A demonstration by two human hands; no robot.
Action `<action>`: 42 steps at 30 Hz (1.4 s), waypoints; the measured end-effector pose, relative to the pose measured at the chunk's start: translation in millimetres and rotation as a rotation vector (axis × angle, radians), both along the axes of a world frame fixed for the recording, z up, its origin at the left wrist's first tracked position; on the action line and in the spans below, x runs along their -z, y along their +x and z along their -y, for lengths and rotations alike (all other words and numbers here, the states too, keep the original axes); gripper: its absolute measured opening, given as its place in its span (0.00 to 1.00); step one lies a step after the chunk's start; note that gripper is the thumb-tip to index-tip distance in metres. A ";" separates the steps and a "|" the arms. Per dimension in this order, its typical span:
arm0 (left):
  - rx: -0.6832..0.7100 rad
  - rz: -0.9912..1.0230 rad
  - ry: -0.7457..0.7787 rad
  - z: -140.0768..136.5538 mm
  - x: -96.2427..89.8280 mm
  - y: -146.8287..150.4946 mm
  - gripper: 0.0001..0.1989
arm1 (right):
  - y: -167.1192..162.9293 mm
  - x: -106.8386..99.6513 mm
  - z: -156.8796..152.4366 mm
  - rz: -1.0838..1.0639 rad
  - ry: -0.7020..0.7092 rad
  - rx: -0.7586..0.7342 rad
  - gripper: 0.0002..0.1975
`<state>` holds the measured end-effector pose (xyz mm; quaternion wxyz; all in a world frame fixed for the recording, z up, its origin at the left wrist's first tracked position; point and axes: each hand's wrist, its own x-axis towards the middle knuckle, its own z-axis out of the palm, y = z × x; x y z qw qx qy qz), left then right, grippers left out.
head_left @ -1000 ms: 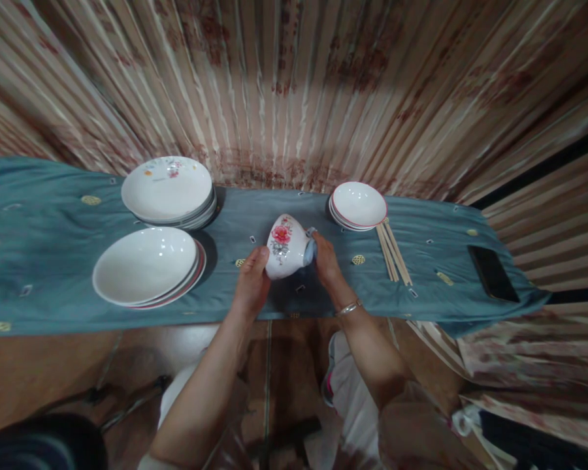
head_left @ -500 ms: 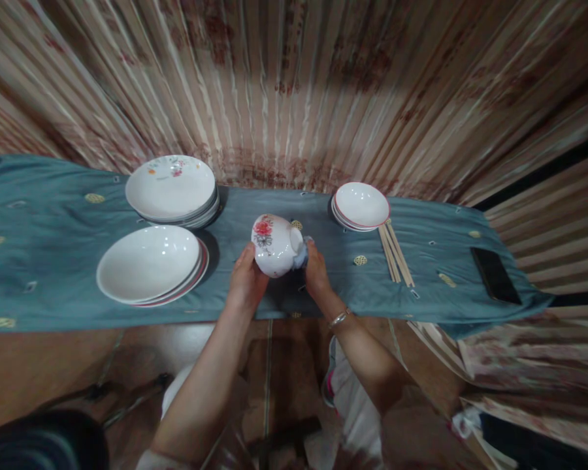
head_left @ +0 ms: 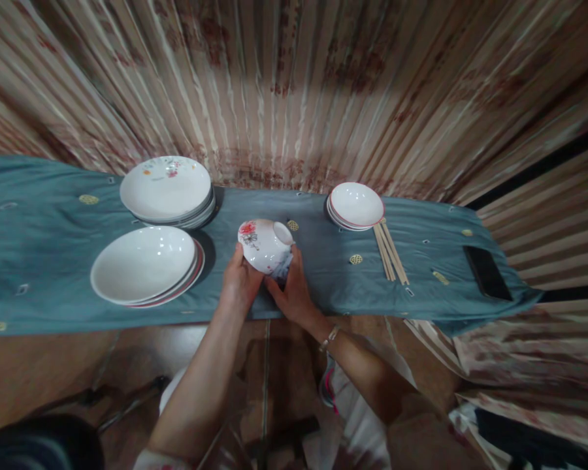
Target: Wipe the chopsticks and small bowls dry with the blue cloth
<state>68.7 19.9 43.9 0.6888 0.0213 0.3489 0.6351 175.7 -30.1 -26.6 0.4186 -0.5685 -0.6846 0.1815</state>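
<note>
A white bowl with a red flower print (head_left: 261,245) is held tilted above the middle of the table, its foot ring facing up and to the right. My left hand (head_left: 239,282) grips its rim from the lower left. A crumpled blue-grey cloth (head_left: 283,269) shows between the bowl and my right hand (head_left: 294,290), whose fingers are closed around it against the bowl's right underside. Part of the cloth is hidden by the hand.
A stack of flowered plates (head_left: 166,189) stands at the back left, with deep white dishes (head_left: 144,266) in front. To the right are small red-rimmed bowls (head_left: 357,205), several wooden chopsticks (head_left: 391,251) and a black phone (head_left: 487,273). A pleated curtain (head_left: 284,98) hangs behind the table.
The bowl has turned, bringing its foot ring further up, and shifted slightly left. My right hand with the cloth has moved left and down along the bowl, closer to my left hand.
</note>
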 end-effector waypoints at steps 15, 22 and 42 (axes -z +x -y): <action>0.179 -0.093 0.219 15.5 6.0 3.3 0.06 | 38.3 -10.5 -18.0 0.295 -0.052 0.088 0.35; 0.272 -0.240 0.301 17.6 3.7 1.2 0.11 | 53.5 -19.9 -33.5 0.321 -0.128 0.225 0.25; 0.042 -0.577 0.333 8.7 6.5 -20.0 0.17 | 78.1 -20.4 -46.9 -0.356 -0.342 0.270 0.18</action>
